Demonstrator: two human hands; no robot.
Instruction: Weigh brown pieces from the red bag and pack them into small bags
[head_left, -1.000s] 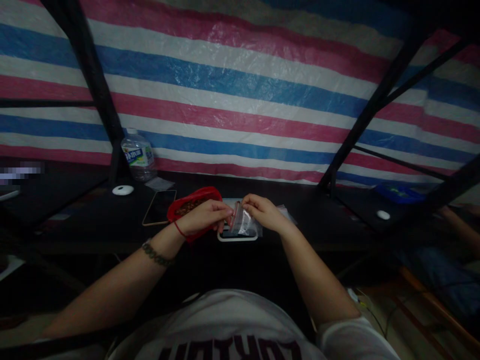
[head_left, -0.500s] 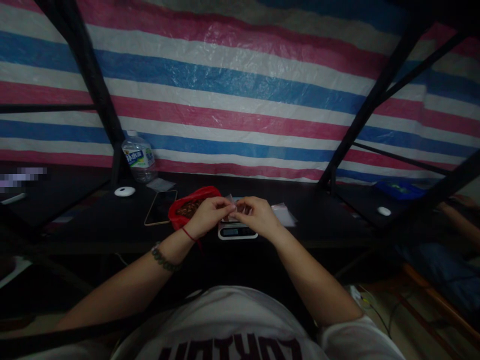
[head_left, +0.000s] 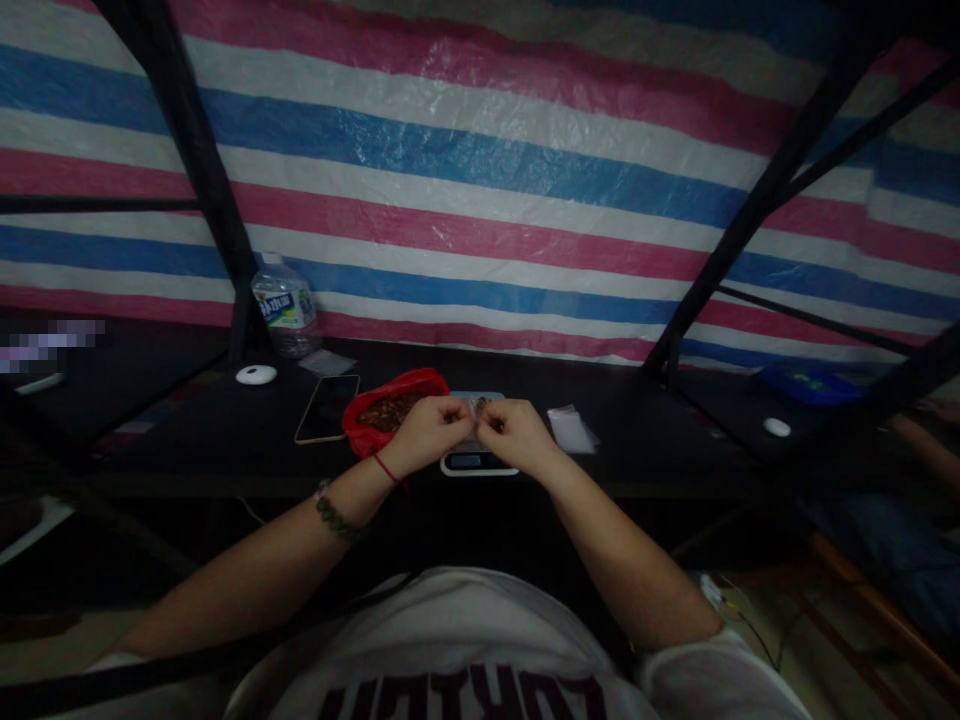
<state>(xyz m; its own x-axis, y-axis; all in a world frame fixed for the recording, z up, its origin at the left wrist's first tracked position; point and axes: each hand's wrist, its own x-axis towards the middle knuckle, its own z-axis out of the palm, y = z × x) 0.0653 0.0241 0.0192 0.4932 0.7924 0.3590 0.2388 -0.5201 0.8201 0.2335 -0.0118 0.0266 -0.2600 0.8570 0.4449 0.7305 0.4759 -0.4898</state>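
Observation:
My left hand [head_left: 429, 432] and my right hand [head_left: 519, 432] are close together above a small white digital scale [head_left: 480, 463]. Both have their fingers pinched on a small clear plastic bag [head_left: 474, 408], mostly hidden by the fingers. Some brown bits show behind the fingertips; whether they lie inside the bag I cannot tell. Left of my left hand lies an opened red bag [head_left: 360, 440] filled with small brown pieces [head_left: 386, 410]. To the right of my right hand is a little stack of clear plastic bags [head_left: 573, 430].
A phone [head_left: 327, 408], a white oval object [head_left: 256, 375], a clear packet [head_left: 328, 362] and a large plastic bottle [head_left: 286, 310] are on the black table's left side. Further right are another white object [head_left: 777, 427], a blue tray [head_left: 810, 385] and another person's arm [head_left: 926, 445].
My fingers have curled in more tightly, and my fingertips now meet at the plastic bag over the scale. The whole view has shifted slightly.

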